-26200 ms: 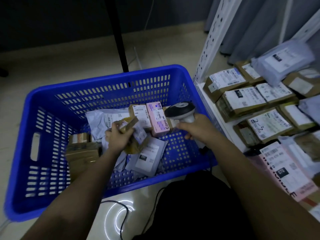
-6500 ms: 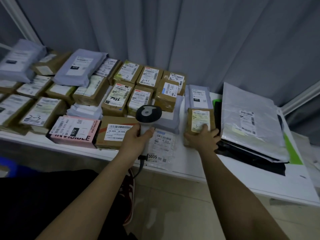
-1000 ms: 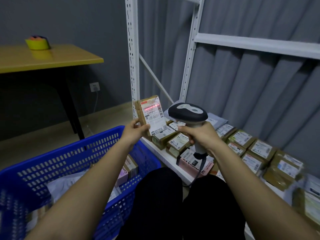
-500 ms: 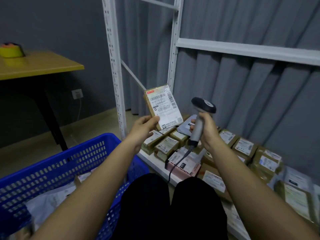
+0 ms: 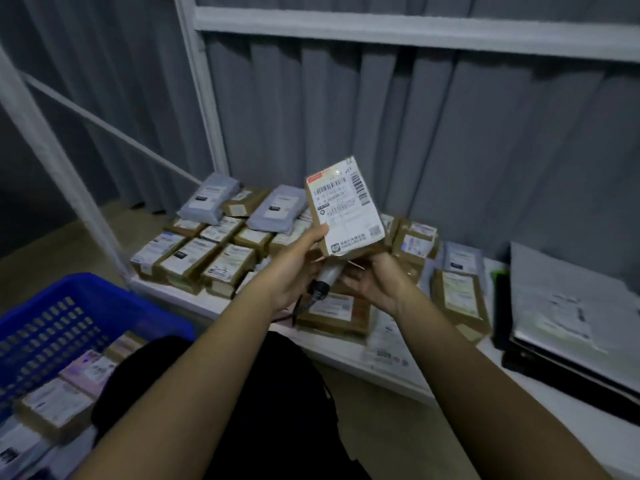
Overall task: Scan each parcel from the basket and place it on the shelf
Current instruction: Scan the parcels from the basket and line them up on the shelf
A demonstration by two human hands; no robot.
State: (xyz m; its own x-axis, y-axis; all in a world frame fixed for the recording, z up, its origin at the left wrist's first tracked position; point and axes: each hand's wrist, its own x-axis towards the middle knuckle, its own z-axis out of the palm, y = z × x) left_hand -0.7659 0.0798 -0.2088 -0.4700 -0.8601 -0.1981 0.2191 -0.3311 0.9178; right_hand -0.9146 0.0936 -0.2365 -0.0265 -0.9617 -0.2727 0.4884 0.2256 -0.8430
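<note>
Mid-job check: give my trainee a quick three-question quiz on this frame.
1. True or false: the held parcel shows its label to the camera.
2. The blue basket sits: A) on the floor beside the shelf; B) on top of the shelf; C) behind the curtain.
3. Fill in: the thumb of the left hand presses the held parcel's ___ edge.
Key: 1 true; 2 A; 3 left.

This looks like a small parcel sorting room: a white metal shelf (image 5: 349, 355) carries rows of labelled brown boxes (image 5: 188, 261) and grey mailer bags (image 5: 209, 199), a blue basket (image 5: 86, 306) holds more parcels, and grey curtains (image 5: 450, 140) hang behind.
</note>
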